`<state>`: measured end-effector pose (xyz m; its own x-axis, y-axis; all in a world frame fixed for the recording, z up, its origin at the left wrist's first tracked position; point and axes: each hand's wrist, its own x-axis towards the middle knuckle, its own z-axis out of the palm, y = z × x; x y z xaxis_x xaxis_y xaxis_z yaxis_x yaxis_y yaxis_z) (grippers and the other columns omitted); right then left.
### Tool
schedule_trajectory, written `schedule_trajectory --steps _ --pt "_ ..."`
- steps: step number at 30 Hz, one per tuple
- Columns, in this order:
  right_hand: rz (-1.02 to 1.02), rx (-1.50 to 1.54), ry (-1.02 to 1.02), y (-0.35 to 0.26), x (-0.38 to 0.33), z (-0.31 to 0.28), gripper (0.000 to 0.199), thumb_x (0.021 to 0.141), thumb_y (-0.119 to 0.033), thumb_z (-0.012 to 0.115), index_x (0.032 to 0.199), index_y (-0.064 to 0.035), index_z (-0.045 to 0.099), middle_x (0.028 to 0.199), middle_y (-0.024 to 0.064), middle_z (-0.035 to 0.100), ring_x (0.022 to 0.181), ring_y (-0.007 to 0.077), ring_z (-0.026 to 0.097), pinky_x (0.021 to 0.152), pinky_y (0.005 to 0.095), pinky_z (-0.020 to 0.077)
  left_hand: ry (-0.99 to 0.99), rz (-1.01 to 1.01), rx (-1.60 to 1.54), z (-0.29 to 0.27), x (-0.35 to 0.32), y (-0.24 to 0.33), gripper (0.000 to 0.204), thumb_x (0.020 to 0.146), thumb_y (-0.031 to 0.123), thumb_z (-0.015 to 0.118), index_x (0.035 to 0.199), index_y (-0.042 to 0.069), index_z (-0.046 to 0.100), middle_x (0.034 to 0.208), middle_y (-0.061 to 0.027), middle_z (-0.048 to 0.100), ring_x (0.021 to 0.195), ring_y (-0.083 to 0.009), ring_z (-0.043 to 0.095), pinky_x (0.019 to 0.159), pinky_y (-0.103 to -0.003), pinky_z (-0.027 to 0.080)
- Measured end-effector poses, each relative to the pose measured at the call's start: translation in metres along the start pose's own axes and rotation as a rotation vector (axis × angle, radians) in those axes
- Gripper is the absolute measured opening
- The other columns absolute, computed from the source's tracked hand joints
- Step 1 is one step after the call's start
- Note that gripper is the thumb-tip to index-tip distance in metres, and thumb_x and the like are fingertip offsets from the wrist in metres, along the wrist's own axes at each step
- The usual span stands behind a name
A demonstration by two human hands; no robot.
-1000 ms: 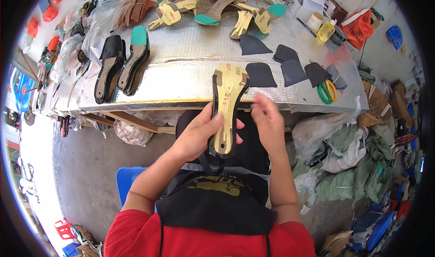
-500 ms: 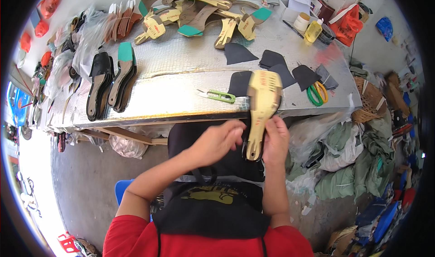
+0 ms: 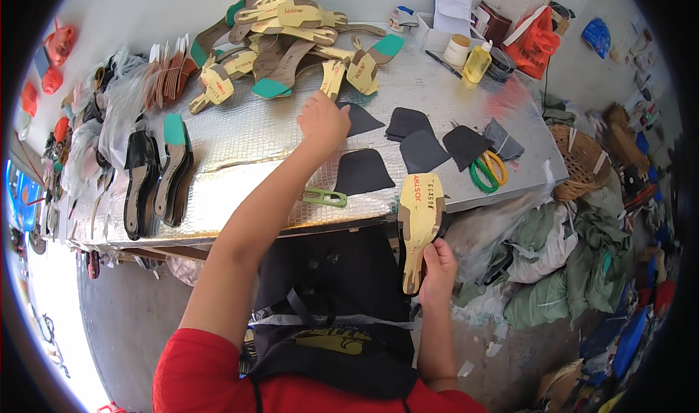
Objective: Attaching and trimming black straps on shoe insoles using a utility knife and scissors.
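The insole (image 3: 421, 220), cream on its upper face with dark edges showing beneath, is grasped in the right hand (image 3: 438, 273), thumb lying on its side near the narrow end. It stands nearly upright in view, at the table's (image 3: 237, 133) front edge, wide end away from the person. The left hand (image 3: 325, 123) is stretched over the table at the near end of another cream insole (image 3: 333, 77) on the pile (image 3: 287, 14); its fingertips are hidden, so I cannot tell whether they grip it. Just below that forearm's right side are green snips (image 3: 326, 197), close to a black patch (image 3: 364, 173). More black patches (image 3: 424, 151) lie to the right, with a green loop (image 3: 480, 176) and a yellow loop (image 3: 496, 168) beside the last. Two neat insole stacks (image 3: 172, 176) sit at the left. Toward the back right are a white jar (image 3: 456, 51), a yellow bottle (image 3: 478, 64) and a red bag (image 3: 535, 47).
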<state>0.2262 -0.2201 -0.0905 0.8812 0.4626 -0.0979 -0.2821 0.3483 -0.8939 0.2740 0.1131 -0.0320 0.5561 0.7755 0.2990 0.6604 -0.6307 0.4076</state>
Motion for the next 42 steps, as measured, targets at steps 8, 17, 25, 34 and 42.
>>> schedule_trajectory --steps 8,17,25,34,42 --pt "-0.011 0.037 0.015 0.011 0.009 0.007 0.018 0.096 -0.011 0.057 0.109 0.002 0.058 0.097 0.0041 0.065 0.083 0.0078 0.06 0.078 0.0226 0.0479 -0.118 -0.145 -0.115 0.02 0.002 -0.019 0.06 0.079 0.031 0.076 0.117 -0.003 0.046 0.105 -0.0213 0.064 0.096 -0.0327 0.065 0.081 -0.042 0.052" --pt "-0.028 0.034 -0.05 0.01 0.001 0.033 0.016 0.097 -0.009 0.054 0.108 0.0023 0.056 0.098 0.005 0.064 0.084 0.0084 0.059 0.077 0.0225 0.0475 0.159 0.086 -0.373 -0.028 -0.043 -0.056 0.055 0.083 0.025 0.074 0.124 -0.003 0.049 0.113 -0.0193 0.058 0.104 -0.0281 0.058 0.089 -0.037 0.047" --pt "0.123 0.258 -0.343 0.023 -0.01 0.135 0.019 0.098 -0.011 0.053 0.113 0.0014 0.052 0.107 0.0078 0.062 0.095 0.0117 0.06 0.086 0.0263 0.0473 -0.825 0.055 -1.345 -0.105 -0.193 -0.087 0.071 0.091 0.028 0.067 0.142 -0.004 0.031 0.133 -0.0158 0.048 0.125 -0.0211 0.045 0.105 -0.034 0.039" --pt "0.215 0.196 -0.468 0.04 -0.032 0.184 0.019 0.098 -0.012 0.054 0.113 0.0002 0.055 0.106 0.006 0.064 0.095 0.0113 0.06 0.087 0.026 0.0465 -0.431 -0.016 -1.281 -0.143 -0.224 -0.139 0.054 0.098 0.031 0.056 0.136 -0.004 0.041 0.123 -0.0153 0.057 0.115 -0.0181 0.054 0.097 -0.031 0.044" --pt "0.256 0.157 -0.449 0.047 -0.036 0.188 0.015 0.098 -0.009 0.052 0.109 0.0008 0.056 0.102 0.0055 0.064 0.09 0.0103 0.06 0.083 0.0247 0.0476 -0.476 0.022 -1.106 -0.141 -0.232 -0.142 0.064 0.093 0.033 0.064 0.137 -0.005 0.038 0.121 -0.0189 0.058 0.111 -0.0197 0.056 0.093 -0.033 0.047"
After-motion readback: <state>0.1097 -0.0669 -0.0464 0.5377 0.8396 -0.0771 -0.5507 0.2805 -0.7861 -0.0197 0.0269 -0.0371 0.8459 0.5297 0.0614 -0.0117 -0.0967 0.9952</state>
